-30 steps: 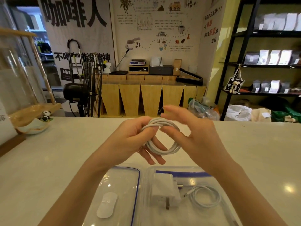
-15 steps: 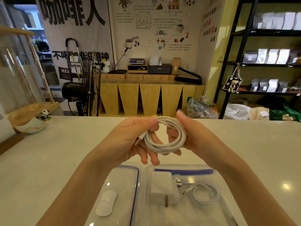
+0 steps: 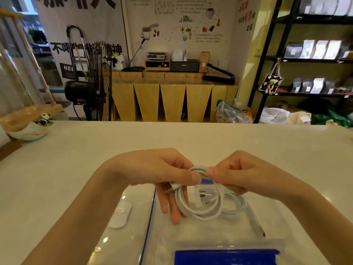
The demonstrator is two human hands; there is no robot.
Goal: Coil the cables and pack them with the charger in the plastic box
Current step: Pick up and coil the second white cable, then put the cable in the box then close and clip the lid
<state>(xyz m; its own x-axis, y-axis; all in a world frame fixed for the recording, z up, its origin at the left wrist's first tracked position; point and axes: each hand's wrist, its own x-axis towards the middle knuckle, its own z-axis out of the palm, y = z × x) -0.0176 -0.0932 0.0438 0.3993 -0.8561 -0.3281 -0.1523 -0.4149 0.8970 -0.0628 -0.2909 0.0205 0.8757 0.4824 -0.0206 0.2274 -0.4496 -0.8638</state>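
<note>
Where half a second ago held up at chest height over the pale countertop [image 3: 57, 169], now lowered, both hands together, right above the clear plastic box with blue trim [image 3: 225, 255]. Left hand [image 3: 152, 169] clenched round the top of the white coiled cable [image 3: 200, 203], thumb pressed on the loops, lower fingers spread behind the coil. Right hand [image 3: 238, 175] pinching the same top bundle from the other side, thumbs almost touching. Coil hanging down, no longer tilted toward the camera. Seen through its ring: white plug charger [image 3: 194, 194], partly hidden. Second white coiled cable [image 3: 236, 205] lying in the box, just behind. Clear lid with white oval tab [image 3: 120, 217] flat beside the box, unchanged.
</note>
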